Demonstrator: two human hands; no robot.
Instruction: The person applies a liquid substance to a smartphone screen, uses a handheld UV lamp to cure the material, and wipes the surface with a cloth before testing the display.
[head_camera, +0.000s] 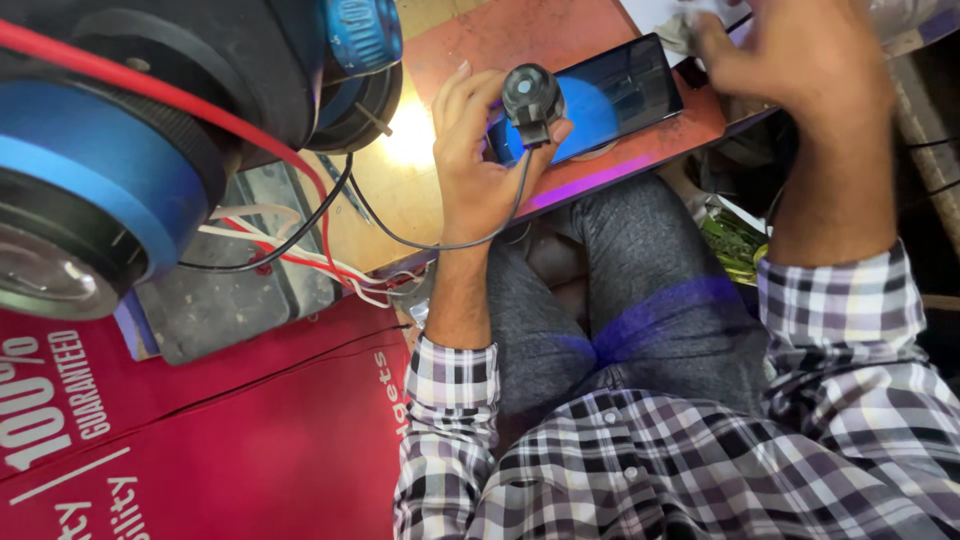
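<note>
The left hand (478, 150) is curled around a small round black part (531, 100), pinching it between thumb and fingers just above the near edge of the reddish worktable (520, 35), with a thin black wire (440, 243) trailing down from it over the person's lap. A dark phone (620, 95) lies flat on the table right behind that part. The right hand (800, 60) is up at the table's far corner, blurred, fingers bent over something pale; I can't tell whether it grips it.
</note>
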